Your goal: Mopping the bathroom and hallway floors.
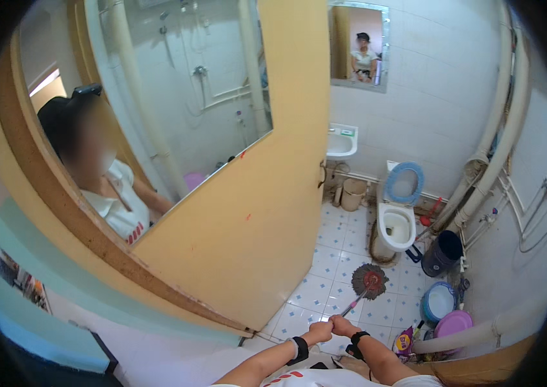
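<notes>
- Grip: left hand (pixel 318 333) and right hand (pixel 345 326), close together, both closed around the mop handle (pixel 354 303), presumably to steer its far end.
- Mop head (pixel 370 281): on the tiled floor (pixel 330 257) before the toilet (pixel 395 220), splayed, probably by downward pressure.
- Appearance: grey-brown strands fanned around a reddish centre; handle pinkish near the hands.

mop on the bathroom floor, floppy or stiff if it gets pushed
The mop head is probably floppy, its grey strands splaying over the tiles. The handle looks fairly stiff, showing no clear bend. The head might slide readily, as those tiles look smooth.
</notes>
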`<state>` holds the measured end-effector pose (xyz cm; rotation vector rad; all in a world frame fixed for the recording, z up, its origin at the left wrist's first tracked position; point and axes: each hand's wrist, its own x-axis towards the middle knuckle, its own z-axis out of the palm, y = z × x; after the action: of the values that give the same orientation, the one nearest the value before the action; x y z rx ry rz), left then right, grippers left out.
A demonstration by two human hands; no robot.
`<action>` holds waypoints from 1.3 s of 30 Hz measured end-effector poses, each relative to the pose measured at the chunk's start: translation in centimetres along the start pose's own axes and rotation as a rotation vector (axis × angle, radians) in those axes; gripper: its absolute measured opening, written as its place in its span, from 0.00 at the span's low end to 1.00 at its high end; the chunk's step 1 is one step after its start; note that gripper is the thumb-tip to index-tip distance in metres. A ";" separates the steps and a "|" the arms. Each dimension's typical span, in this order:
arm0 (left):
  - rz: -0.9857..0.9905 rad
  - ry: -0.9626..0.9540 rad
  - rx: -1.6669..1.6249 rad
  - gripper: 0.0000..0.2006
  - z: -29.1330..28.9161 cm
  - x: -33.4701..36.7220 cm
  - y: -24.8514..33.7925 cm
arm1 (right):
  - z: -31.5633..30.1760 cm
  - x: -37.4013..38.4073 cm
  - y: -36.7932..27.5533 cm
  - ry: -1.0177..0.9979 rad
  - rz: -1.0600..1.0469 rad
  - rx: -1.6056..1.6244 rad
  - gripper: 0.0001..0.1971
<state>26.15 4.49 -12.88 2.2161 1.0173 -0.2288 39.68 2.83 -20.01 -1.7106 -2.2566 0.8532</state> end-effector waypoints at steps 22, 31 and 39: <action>-0.431 0.105 -0.381 0.12 -10.4 -31.6 -11.0 | 8.6 10.1 -29.5 -0.998 -0.507 0.373 0.19; -0.105 -0.002 -0.061 0.19 -1.4 -8.6 -13.8 | 3.7 8.6 -10.6 -0.414 -0.487 0.414 0.16; 0.055 -0.074 0.068 0.11 0.9 6.3 2.4 | -1.0 0.1 6.6 -0.087 0.238 0.019 0.12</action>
<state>32.28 6.61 -14.93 2.2761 0.9200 -0.3224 45.54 4.42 -22.78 -1.9991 -2.1162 1.0116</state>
